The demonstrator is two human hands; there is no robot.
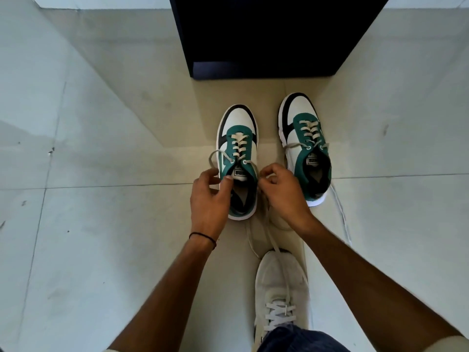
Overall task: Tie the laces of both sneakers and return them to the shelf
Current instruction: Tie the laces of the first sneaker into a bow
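While pinched, green-white sneaker (237,158) laces (238,144) loose.

Floor (101,224): large pale grey-beige glossy tiles, thin dark grout lines (114,185) running across at mid-frame and down at 8 o'clock. A few small dark specks and scuffs (50,150) at 9 o'clock. Dark navy cabinet (266,34) at 12 o'clock, standing on the floor, front face in shadow. White wall base (101,1) visible at 11 and 1 o'clock. Light soft and even, faint reflections on tiles at left.
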